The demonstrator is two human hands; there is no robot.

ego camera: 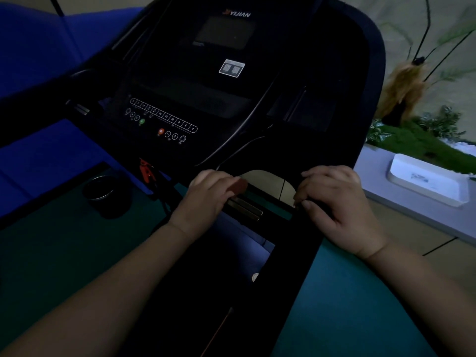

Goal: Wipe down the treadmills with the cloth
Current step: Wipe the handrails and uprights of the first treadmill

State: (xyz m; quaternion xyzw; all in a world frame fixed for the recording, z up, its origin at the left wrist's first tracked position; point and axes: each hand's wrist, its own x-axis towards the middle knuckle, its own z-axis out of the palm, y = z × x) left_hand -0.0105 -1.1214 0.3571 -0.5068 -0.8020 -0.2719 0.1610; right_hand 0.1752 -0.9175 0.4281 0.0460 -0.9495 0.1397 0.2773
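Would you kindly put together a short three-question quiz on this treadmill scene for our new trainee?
1. True or false: both the left hand and the right hand are at the near edge of the treadmill console.
2. Which colours are the two lit round buttons on the control panel? A) blue and white B) green and orange-red C) yellow and purple
3. What lies on the grey ledge to the right of the treadmill?

Key
1. True.
2. B: the green button and the orange-red button.
3. A white tray, beside green plants.
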